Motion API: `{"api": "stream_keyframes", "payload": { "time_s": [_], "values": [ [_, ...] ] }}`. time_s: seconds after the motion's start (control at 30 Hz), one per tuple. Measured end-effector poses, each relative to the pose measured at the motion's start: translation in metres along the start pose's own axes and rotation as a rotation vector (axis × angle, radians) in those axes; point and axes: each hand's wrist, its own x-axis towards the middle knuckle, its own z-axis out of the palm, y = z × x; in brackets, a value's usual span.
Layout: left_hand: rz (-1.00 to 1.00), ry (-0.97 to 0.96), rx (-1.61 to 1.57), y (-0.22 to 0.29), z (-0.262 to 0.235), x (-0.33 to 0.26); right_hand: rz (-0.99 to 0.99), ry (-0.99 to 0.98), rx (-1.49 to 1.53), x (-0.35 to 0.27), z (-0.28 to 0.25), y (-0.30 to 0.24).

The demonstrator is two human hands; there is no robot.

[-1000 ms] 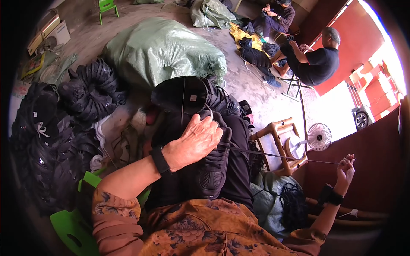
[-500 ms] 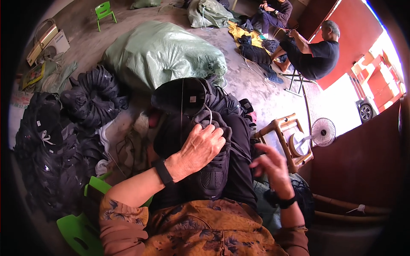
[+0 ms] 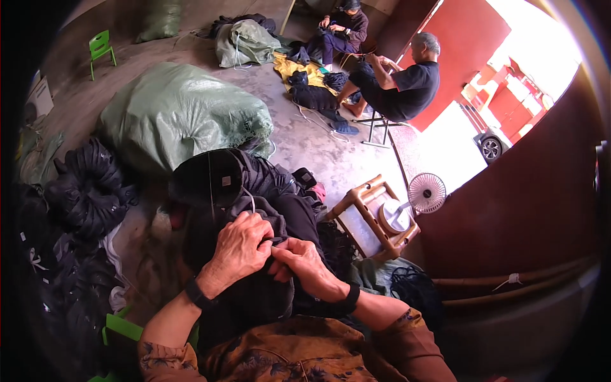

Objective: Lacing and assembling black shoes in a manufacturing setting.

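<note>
A black sneaker (image 3: pixel 275 221) lies across my lap with its toe toward me, partly covered by my hands. My left hand (image 3: pixel 237 249) is closed over its laced front, thumb and finger pinching. My right hand (image 3: pixel 307 267) meets it from the right, also pinching. Between the fingertips shows a short bit of dark shoelace (image 3: pixel 276 241); most of it is hidden. Just beyond my left hand a white loop (image 3: pixel 250 198) rises from the shoe's opening. Past that, another black shoe (image 3: pixel 197 180) with a pale inner label rests at my knees, a thin thread hanging over it.
A large pale-green sack (image 3: pixel 184 114) lies ahead. Black shoes (image 3: pixel 89 191) are heaped at left. At right, a small white fan (image 3: pixel 426 193) stands on a bamboo stool (image 3: pixel 366 216). Two people (image 3: pixel 407 83) sit working farther off. Green chair parts (image 3: pixel 121 326) show beside me.
My right hand has come in from the right to meet my left hand at the sneaker. The view has shifted, so the surroundings appear farther left.
</note>
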Motion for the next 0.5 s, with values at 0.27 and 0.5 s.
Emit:
{"api": "stream_keyframes", "payload": {
  "time_s": [0.27,0.5],
  "values": [
    [-0.065,-0.155,-0.289,-0.001,-0.016,0.001,-0.104,0.153,0.25,0.004,0.013,0.02],
    [-0.194,-0.165,-0.267,-0.004,-0.007,0.005,-0.124,0.136,0.286,0.004,0.013,0.02]
  ]
}}
